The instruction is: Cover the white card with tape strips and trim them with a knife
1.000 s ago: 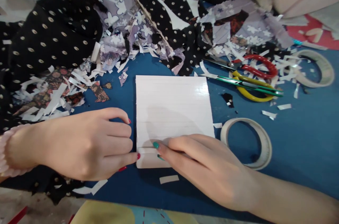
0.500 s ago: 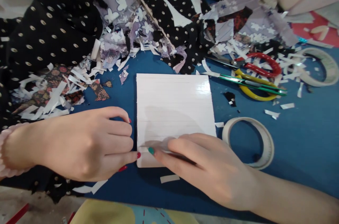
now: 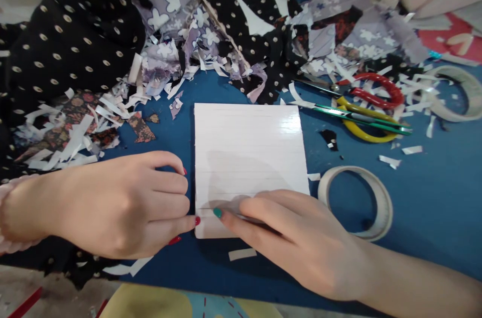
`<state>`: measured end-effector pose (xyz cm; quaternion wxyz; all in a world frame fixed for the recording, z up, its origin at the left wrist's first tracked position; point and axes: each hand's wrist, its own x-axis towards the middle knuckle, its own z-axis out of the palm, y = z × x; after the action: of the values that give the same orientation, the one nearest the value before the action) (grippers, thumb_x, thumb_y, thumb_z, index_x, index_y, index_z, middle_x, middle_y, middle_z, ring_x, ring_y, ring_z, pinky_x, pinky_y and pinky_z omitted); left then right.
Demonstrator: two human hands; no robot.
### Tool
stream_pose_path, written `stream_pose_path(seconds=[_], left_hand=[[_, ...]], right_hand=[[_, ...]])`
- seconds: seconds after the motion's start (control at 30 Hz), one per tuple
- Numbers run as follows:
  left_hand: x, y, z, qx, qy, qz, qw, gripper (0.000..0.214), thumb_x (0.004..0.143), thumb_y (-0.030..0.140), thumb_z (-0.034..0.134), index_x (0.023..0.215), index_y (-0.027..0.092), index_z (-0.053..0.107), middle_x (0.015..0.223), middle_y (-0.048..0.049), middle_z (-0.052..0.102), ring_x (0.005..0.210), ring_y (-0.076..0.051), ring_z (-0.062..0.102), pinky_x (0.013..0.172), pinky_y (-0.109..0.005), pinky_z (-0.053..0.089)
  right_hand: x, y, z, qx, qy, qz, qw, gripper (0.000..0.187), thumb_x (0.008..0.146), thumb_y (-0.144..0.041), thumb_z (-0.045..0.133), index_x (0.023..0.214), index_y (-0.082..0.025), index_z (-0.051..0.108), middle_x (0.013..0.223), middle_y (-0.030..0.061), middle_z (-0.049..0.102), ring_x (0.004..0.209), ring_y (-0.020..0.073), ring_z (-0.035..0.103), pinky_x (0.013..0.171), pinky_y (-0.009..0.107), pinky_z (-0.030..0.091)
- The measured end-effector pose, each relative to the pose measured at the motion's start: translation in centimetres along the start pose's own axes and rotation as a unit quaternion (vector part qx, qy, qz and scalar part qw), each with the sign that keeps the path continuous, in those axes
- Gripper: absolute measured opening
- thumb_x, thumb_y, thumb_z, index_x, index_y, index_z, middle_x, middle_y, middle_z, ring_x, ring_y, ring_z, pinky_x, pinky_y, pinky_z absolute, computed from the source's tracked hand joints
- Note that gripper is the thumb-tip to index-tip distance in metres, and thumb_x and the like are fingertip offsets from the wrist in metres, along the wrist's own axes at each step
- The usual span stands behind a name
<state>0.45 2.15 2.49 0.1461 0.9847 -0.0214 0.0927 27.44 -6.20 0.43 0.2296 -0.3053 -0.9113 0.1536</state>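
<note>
A flat square board (image 3: 248, 152), its face covered in rows of glossy white tape strips, lies on the blue table. My left hand (image 3: 128, 202) rests to its left with bent, spread fingers; one red-nailed fingertip touches the board's lower left edge. Across the lower part of the board lies my right hand (image 3: 297, 237), palm down. Its green-nailed index finger is stretched out and presses on a strip near the bottom edge. The other fingers are bent, and their tips are hidden. Neither hand shows anything held.
Right of the board sits a tape roll (image 3: 386, 207), with another roll (image 3: 472, 97) farther back. Red-and-yellow-handled scissors (image 3: 397, 95) and green tweezers (image 3: 361, 120) lie behind. Fabric scraps (image 3: 79, 47) and paper cuttings heap along the back and left. A loose strip (image 3: 242, 254) lies in front.
My right index fingertip has slid very slightly to the right along the strip. The left hand stays where it was. The view has shifted a little.
</note>
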Motion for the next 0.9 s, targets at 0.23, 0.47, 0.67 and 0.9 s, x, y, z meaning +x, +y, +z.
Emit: stream_pose_path(seconds=[0.23,0.47,0.67,0.9], left_hand=[[0.04,0.15,0.14,-0.004,-0.002,-0.004,1.0,0.032,0.107,0.016,0.052,0.103,0.018,0.083,0.073,-0.0004,0.071,0.068,-0.017,0.062,0.081,-0.039,0.057],[0.15,0.21,0.08,0.002,0.003,-0.004,1.0,0.019,0.102,0.021,0.066,0.095,0.025,0.083,0.075,0.0002,0.074,0.072,-0.019,0.068,0.078,-0.039,0.06],[0.18,0.17,0.03,0.007,0.002,0.006,1.0,0.022,0.105,0.019,0.062,0.1,0.022,0.083,0.077,-0.0005,0.075,0.075,-0.019,0.069,0.078,-0.04,0.059],[0.33,0.12,0.01,0.014,0.008,0.008,1.0,0.017,0.101,0.018,0.068,0.095,0.024,0.082,0.077,0.0007,0.075,0.075,-0.019,0.07,0.075,-0.04,0.059]], right_hand=[[-0.2,-0.11,0.25,-0.002,0.014,-0.004,1.0,0.032,0.114,-0.01,0.04,0.11,-0.008,0.072,0.084,0.0038,0.074,0.068,0.0143,0.065,0.062,0.03,0.049],[-0.21,-0.1,0.19,-0.014,0.005,0.003,1.0,0.036,0.114,-0.012,0.037,0.109,-0.01,0.073,0.084,0.0037,0.072,0.067,0.0136,0.063,0.063,0.029,0.049],[-0.05,-0.12,0.34,-0.01,0.009,0.011,1.0,0.039,0.115,-0.013,0.036,0.105,-0.011,0.073,0.08,0.0018,0.07,0.063,0.0129,0.06,0.062,0.028,0.047],[0.03,-0.23,0.32,-0.002,-0.001,0.026,1.0,0.041,0.115,-0.014,0.035,0.103,-0.013,0.074,0.08,0.0019,0.069,0.063,0.0127,0.06,0.061,0.027,0.047]])
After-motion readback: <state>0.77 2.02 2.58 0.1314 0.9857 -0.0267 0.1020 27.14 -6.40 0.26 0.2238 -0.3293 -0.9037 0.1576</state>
